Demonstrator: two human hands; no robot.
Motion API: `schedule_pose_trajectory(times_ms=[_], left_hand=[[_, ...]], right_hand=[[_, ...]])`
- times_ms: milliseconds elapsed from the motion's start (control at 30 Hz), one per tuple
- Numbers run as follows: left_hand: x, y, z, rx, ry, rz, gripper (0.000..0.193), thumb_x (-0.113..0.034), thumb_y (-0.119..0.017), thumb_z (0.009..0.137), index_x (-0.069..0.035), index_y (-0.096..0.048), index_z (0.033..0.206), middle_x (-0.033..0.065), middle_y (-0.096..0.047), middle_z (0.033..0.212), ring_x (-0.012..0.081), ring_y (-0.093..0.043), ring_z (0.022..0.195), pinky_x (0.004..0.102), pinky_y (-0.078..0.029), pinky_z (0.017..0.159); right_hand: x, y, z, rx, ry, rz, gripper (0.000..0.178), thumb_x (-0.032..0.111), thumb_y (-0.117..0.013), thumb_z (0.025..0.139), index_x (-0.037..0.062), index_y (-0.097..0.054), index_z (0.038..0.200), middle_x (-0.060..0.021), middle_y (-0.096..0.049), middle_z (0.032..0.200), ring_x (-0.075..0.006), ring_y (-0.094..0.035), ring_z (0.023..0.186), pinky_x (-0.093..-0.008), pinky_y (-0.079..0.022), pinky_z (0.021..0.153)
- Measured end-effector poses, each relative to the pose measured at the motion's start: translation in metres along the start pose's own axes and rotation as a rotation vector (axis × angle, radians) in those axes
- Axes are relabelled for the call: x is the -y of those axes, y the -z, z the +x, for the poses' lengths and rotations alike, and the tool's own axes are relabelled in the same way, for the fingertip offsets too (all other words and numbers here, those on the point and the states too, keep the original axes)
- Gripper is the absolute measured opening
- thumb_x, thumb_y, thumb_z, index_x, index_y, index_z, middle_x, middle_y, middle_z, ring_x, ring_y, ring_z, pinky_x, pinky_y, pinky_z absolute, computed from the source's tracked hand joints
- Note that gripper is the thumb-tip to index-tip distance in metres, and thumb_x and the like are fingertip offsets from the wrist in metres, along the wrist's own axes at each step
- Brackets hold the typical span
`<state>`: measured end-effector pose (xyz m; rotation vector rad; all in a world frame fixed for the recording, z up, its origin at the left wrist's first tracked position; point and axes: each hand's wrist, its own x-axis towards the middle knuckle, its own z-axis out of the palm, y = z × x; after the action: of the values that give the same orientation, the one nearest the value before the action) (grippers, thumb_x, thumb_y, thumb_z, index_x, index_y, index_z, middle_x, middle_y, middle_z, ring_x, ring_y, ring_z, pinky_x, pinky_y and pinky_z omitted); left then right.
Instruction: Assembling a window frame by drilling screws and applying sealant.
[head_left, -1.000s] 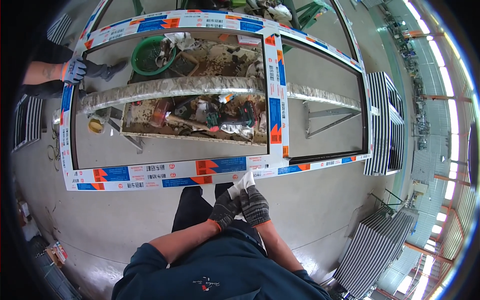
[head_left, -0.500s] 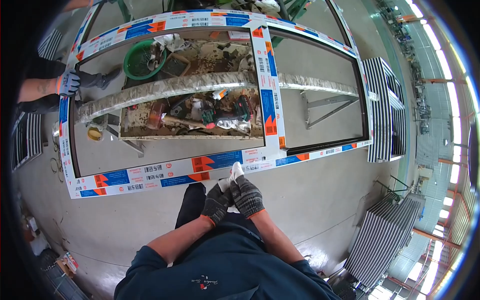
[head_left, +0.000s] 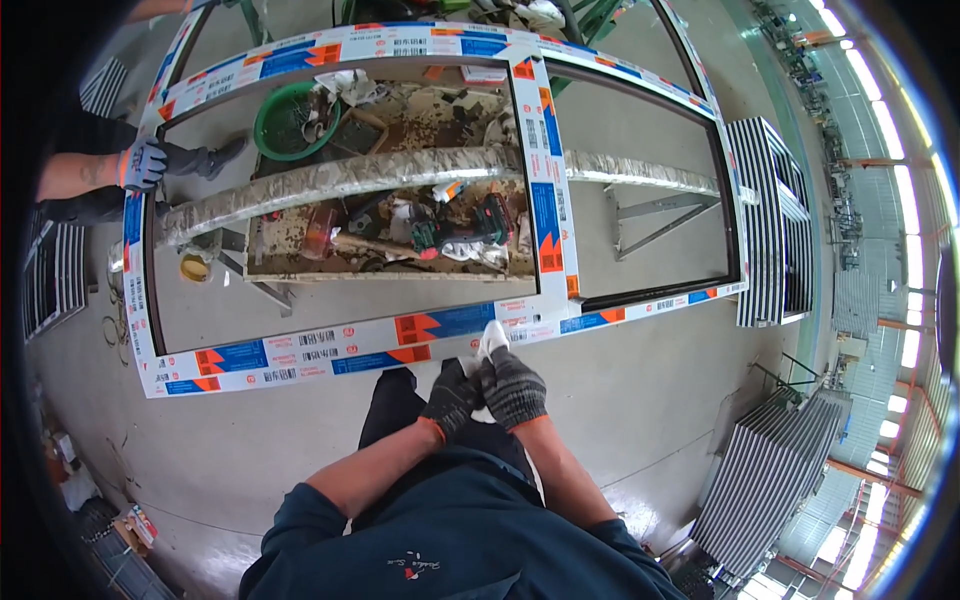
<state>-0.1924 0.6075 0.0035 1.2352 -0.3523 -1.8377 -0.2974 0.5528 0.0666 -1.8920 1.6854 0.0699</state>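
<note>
Both my hands wear dark grey knit gloves with orange cuffs and meet at the near edge of a large window frame, wrapped in white, blue and orange printed film. My right hand is closed around a soft white piece that looks like cloth. It pokes out past the fingertips near the frame's bottom bar, and a bit more white shows below the hands. Against it, my left hand is closed too; its fingers are partly hidden, and it seems to grip the same white piece.
Under the frame, a film-wrapped support bar crosses above a worn tool table with a green basin and a cordless drill. At left, another person's gloved hand touches the frame. Stacked profiles stand at right.
My hands have shifted slightly right along the frame's near edge, with the white piece still at the right fingertips. The view has moved slightly.
</note>
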Motion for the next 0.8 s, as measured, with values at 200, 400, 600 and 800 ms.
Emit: schedule_pose_trajectory(times_ms=[200,400,600,800], left_hand=[[-0.009,-0.012,-0.006,0.105,0.129,0.119,0.02,-0.013,-0.057,0.093,-0.004,-0.06,0.111,0.0029,-0.065,0.084,0.0099,-0.058,0.066,0.0259,-0.048,0.057],[-0.02,0.001,-0.019,0.019,-0.036,0.07,0.022,-0.013,-0.052,0.096,-0.006,-0.06,0.115,0.0008,-0.065,0.086,0.0086,-0.058,0.069,0.0248,-0.048,0.06],[-0.036,0.019,-0.041,-0.018,-0.03,0.038,0.02,-0.012,-0.053,0.096,-0.004,-0.059,0.114,0.0024,-0.064,0.092,0.0087,-0.06,0.075,0.0238,-0.05,0.064],[-0.006,0.018,-0.024,0.2,-0.003,0.02,0.021,-0.009,-0.05,0.097,-0.004,-0.054,0.117,0.0022,-0.062,0.099,0.012,-0.059,0.089,0.0242,-0.05,0.075]], right_hand=[[-0.036,-0.018,-0.014,-0.154,-0.061,0.355,0.043,0.021,-0.052,0.093,0.0012,-0.046,0.131,-0.0246,-0.064,0.1,-0.0386,-0.063,0.093,-0.0429,-0.05,0.076],[-0.033,-0.036,-0.005,0.024,-0.165,0.649,0.042,0.022,-0.054,0.094,-0.0004,-0.048,0.13,-0.0265,-0.063,0.099,-0.0336,-0.065,0.091,-0.0355,-0.049,0.075],[-0.008,-0.046,0.0,-0.097,0.169,0.598,0.048,0.025,-0.055,0.092,0.007,-0.045,0.136,-0.0279,-0.059,0.109,-0.0406,-0.061,0.094,-0.0406,-0.05,0.08],[-0.025,-0.045,-0.002,0.129,-0.243,0.779,0.048,0.026,-0.049,0.093,0.0075,-0.041,0.137,-0.0208,-0.065,0.099,-0.0381,-0.063,0.086,-0.045,-0.05,0.073]])
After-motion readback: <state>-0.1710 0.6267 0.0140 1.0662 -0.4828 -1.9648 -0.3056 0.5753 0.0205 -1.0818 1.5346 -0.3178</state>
